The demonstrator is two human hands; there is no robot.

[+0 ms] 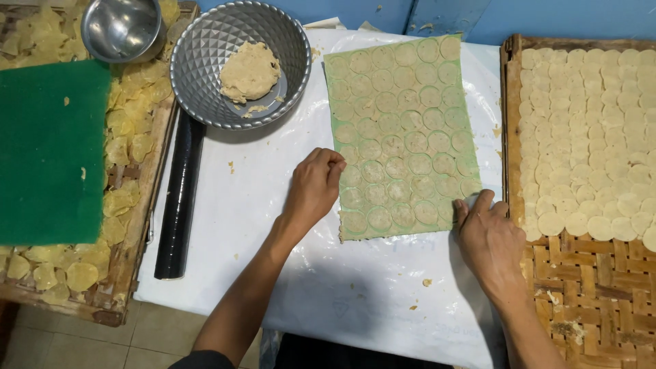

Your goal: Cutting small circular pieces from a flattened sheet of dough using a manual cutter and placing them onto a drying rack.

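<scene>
**Both hands on the edges of the cut dough sheet**

Dough sheet (pixel 403 137): thin green-backed rectangle, scored all over with round cut-outs, lying flat on the white plastic table cover (pixel 273 205). Long axis runs away from the person, near edge toward the body, far edge toward the blue wall (pixel 547 17); sheet is skewed slightly, far end leaning right

Left hand (pixel 314 188): fingers curled in, tips pinched at the sheet's left edge about two-thirds of the way down. Touching the edge; can't tell whether it actually grips a cut-out or only the rim

Right hand (pixel 486 239): palm down, fingers loosely extended, fingertips on the sheet's near right corner. Looks like it's pressing or lifting the corner, not closed around anything

Around it:
- Faceted metal bowl (pixel 239 65) beyond the left hand, just left of the sheet's far end, holds a lump of dough (pixel 249 72)
- Smaller plain metal bowl (pixel 123 27) further left, on the left tray
- Black rolling pin (pixel 179 198) lies along the cover's left edge, roughly parallel to the sheet's long axis
- Woven bamboo tray (pixel 588 287) just right of the sheet, its far half packed with pale dough discs (pixel 588 130) in overlapping rows; near half bare weave
- Left wooden tray (pixel 130 246) holds yellowish dried discs (pixel 126 116), part covered by a green mat (pixel 51 150)
- A few dough crumbs on the cover near the person
</scene>
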